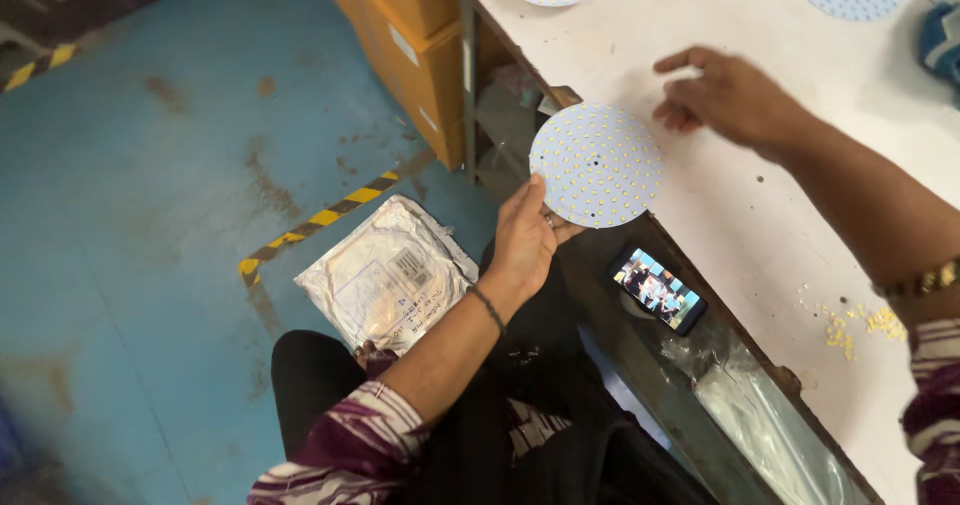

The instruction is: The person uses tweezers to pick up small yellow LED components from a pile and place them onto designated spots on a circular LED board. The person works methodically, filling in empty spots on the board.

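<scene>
While gripped at its lower edge by the left hand (pixel 522 240), round LED board (pixel 597 165) is faced upward, no long axis, right hand (pixel 725 95) held loose, empty, above the white table (pixel 740 235).

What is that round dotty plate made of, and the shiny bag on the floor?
The round plate in the left hand looks like a thin, stiff white-coated board, maybe metal-backed: it stays flat held by one edge, and rows of small yellowish dots cover its matte face. The bag looks like silvery plastic foil: it is crinkled and glossy, with bright reflections.
</scene>
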